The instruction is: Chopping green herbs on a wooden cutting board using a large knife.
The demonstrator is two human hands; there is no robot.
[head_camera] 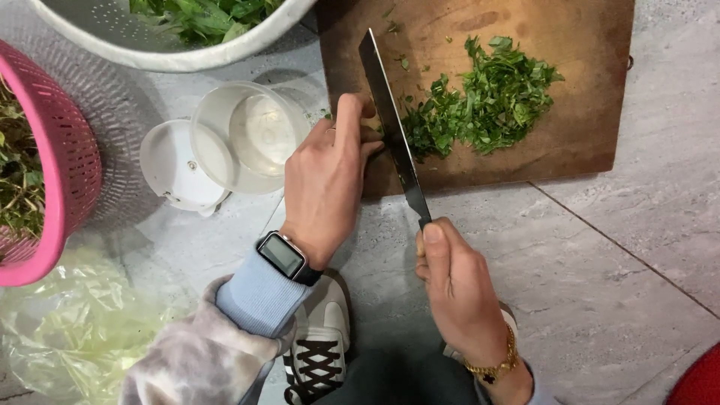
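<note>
Knife (393, 124) lies on edge across the left part of the wooden cutting board (525, 161), between your two hands. Its handle end is closest to you and its blade tip is at the far end, so the long axis runs away from your body and leans slightly to your left. The cutting edge meets the board just beside the pile of chopped greens (484, 105), which sits to the right of the blade.

Your right hand (457, 289) is closed in a full grip around the knife handle, off the near edge of the board, fingers wrapped and thumb on top. Your left hand (330, 176) is curled, knuckles bent, fingertips resting at the left flank of the blade, touching it or very nearly so. Whether greens are pinned under those fingertips cannot be told.

To the left of your left hand, a clear plastic container (251, 135) overlaps a white lid (176, 169) on the tiled floor (637, 247). A pink colander (56, 165) and a white colander (172, 52) of greens stand further left.
</note>
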